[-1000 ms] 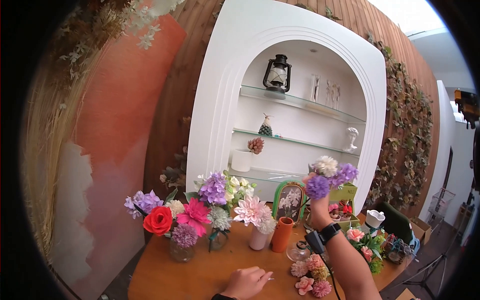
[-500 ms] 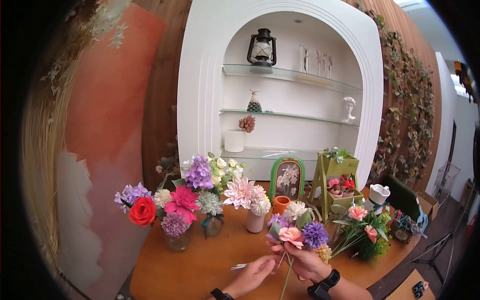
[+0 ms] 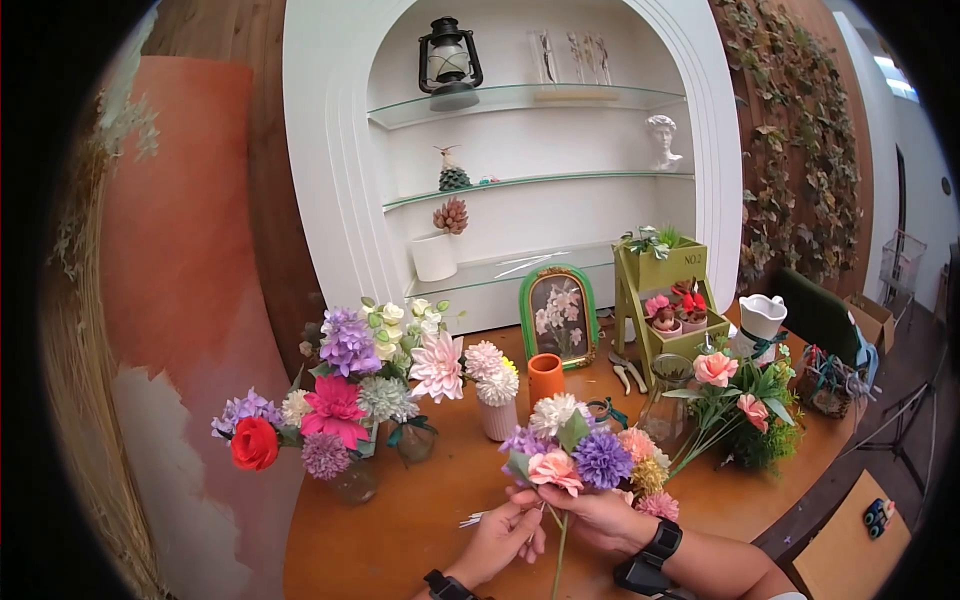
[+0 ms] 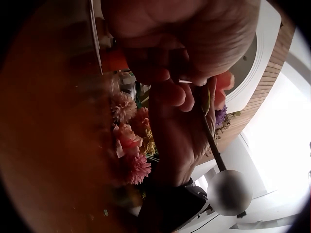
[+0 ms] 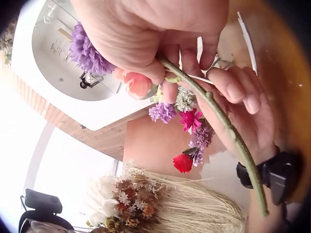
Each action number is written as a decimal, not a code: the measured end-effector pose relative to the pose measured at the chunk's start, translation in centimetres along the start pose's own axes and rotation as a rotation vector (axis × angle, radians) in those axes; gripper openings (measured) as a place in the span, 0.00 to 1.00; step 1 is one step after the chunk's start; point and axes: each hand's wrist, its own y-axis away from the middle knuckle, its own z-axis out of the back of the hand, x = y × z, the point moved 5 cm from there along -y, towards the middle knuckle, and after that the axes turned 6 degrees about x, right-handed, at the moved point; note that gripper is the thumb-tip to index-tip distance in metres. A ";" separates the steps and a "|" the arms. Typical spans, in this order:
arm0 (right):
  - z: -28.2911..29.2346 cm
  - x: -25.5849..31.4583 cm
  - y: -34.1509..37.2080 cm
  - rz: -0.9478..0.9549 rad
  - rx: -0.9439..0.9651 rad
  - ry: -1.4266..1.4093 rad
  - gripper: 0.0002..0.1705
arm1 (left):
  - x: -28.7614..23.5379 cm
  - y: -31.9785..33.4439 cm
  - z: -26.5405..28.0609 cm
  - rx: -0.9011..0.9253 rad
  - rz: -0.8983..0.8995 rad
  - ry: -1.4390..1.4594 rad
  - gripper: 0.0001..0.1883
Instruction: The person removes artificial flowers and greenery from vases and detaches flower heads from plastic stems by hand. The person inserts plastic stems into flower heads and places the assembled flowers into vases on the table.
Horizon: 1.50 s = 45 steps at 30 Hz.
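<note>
My right hand [image 3: 605, 520] grips a small bouquet by its stems, below a peach rose [image 3: 555, 470], a purple bloom [image 3: 603, 459] and a white bloom [image 3: 557, 412]. One thick green stem [image 5: 228, 127] slants down from its fingers in the right wrist view. Beside it my left hand [image 3: 497, 542] pinches a thin white strip [image 5: 195, 77] that crosses at the stem. Both hands' fingertips are close together; in the left wrist view the left hand [image 4: 180, 29] partly covers the right hand [image 4: 177, 131]. The strip's far end is hidden under the right fingers.
Vases with flowers, including a pink vase [image 3: 498, 418], stand at the left on the table [image 3: 400, 540]. White strips [image 3: 472, 520] lie left of the hands. Behind are an orange vase [image 3: 546, 382], pliers [image 3: 628, 374] and a glass vase [image 3: 668, 400]; pink flowers [image 3: 658, 504] lie at the right.
The right hand has come down from its raised place with the bouquet. The left hand has risen from the table to the stems and now pinches the white strip. The head view has turned right and downward.
</note>
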 end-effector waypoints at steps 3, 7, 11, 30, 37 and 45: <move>0.7 -1.5 -0.3 0.007 -0.023 0.029 0.23 | 0.2 -0.1 0.2 0.012 0.017 -0.006 0.13; 0.8 -2.6 -0.4 -0.014 0.020 -0.061 0.21 | 0.8 -0.2 0.3 0.014 -0.009 0.026 0.13; 0.2 -1.9 0.0 0.025 0.003 -0.083 0.20 | 0.8 0.0 0.3 0.020 0.005 0.066 0.14; 3.7 4.5 1.3 0.352 -0.398 -0.159 0.15 | -2.3 0.2 2.9 -0.280 -0.264 -0.649 0.13; 5.1 3.2 0.2 0.307 -0.424 0.046 0.16 | -2.7 0.9 5.2 -0.485 -0.145 -1.305 0.05; 5.0 1.5 -0.4 0.273 -0.385 0.217 0.18 | -3.7 0.1 2.2 -0.219 -0.273 -0.793 0.11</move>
